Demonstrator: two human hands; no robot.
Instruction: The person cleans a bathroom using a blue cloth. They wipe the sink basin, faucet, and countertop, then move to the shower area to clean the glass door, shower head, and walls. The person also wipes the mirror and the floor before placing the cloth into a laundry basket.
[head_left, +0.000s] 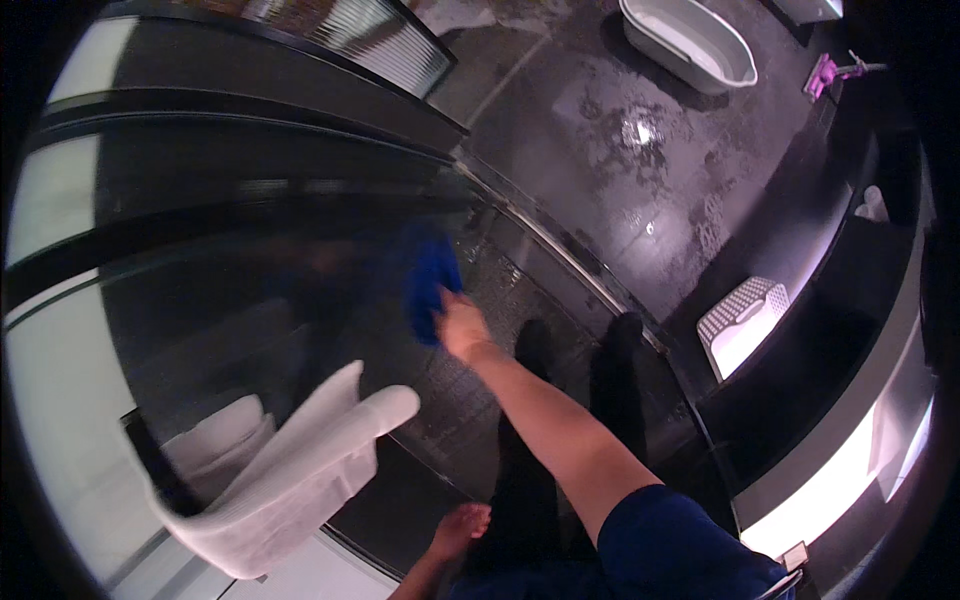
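Observation:
A blue cloth, blurred by motion, is held in my right hand with the arm stretched out over the dark floor. The cloth lies against or just before a dark glass panel; whether it touches cannot be told. My left hand is low, near my legs, with its fingers curled and nothing visible in it. To the left of that hand, a white towel hangs over a bar or handle at the glass.
A grey plastic tub stands on the wet tiled floor at the top. A perforated white basket is at the right, with a pink tool farther up. A metal floor track crosses between the tiles.

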